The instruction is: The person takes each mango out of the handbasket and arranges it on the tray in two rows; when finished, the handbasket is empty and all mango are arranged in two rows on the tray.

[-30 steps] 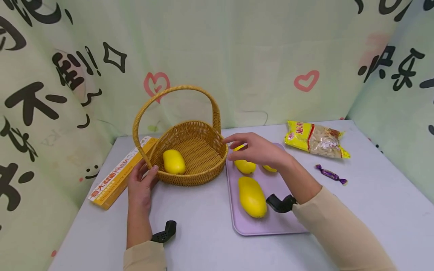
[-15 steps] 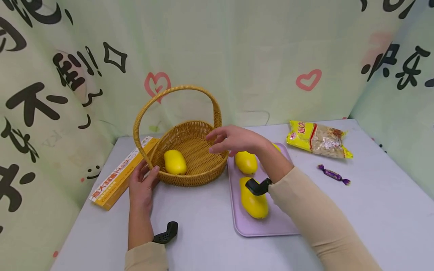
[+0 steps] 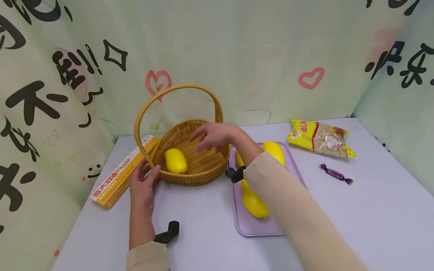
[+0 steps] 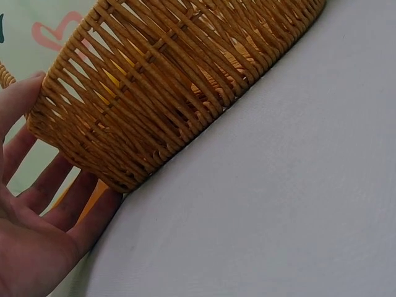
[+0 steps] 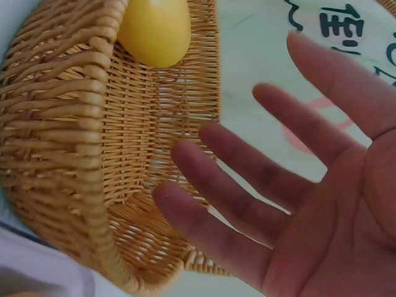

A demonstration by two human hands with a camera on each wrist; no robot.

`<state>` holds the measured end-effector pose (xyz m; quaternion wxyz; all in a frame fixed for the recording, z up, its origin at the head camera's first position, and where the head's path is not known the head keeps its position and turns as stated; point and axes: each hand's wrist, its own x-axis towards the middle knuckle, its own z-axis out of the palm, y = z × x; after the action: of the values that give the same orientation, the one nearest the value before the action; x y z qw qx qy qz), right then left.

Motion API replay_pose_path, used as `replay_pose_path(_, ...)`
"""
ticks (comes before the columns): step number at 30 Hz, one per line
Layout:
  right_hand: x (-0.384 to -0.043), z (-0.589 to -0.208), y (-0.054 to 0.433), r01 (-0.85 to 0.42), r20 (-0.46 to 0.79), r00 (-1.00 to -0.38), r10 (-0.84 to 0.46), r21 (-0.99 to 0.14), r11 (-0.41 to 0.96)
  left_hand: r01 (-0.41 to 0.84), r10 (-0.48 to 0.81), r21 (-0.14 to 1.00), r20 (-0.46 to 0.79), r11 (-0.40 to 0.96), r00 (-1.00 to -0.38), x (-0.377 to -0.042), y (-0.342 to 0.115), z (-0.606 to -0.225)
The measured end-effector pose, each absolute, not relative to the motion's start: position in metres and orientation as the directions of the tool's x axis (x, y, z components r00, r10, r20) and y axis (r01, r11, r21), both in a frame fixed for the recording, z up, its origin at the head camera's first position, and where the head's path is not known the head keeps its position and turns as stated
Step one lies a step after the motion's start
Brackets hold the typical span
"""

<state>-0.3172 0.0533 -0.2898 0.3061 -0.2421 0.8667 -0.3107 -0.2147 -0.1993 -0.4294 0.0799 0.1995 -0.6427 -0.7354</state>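
A wicker basket [image 3: 194,177] with a tall arched handle stands on the table, one yellow mango [image 3: 176,161] lying in its left side. At the basket's left edge, my left hand [image 3: 144,188] grips the rim near the foot of the handle. The left wrist view has the thumb at the rim and the other fingers against the woven wall [image 4: 154,93]. Over the basket's right part hovers my right hand [image 3: 215,137], fingers spread and holding nothing. In the right wrist view its palm [image 5: 328,204] faces the basket, with the mango [image 5: 158,31] beyond the fingertips.
Right of the basket, a purple tray [image 3: 257,227] carries more mangoes [image 3: 255,205], partly covered by my right arm. A pasta box [image 3: 123,173] lies by the basket's left side. A yellow snack bag [image 3: 320,138] and a purple wrapped candy [image 3: 335,174] lie at right.
My right hand has moved left from above the tray to over the basket, its fingers empty throughout. The left hand keeps its place on the basket rim.
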Motion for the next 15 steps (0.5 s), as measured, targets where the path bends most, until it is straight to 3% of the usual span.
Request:
replay_pose_path(6, -0.333, -0.292, 0.035, -0.207, -0.433, -0.654, -0.620, -0.686, 0.697, -0.125, -0.374, 0.978, -0.180, -0.166, -0.910, -0.215, -0.202, -0.429)
replay_pose_path(15, -0.348, -0.308, 0.018, -0.123, -0.443, -0.682, -0.582, -0.715, 0.688, -0.127, -0.368, 0.979, -0.179, -0.161, -0.912, -0.215, -0.202, -0.432)
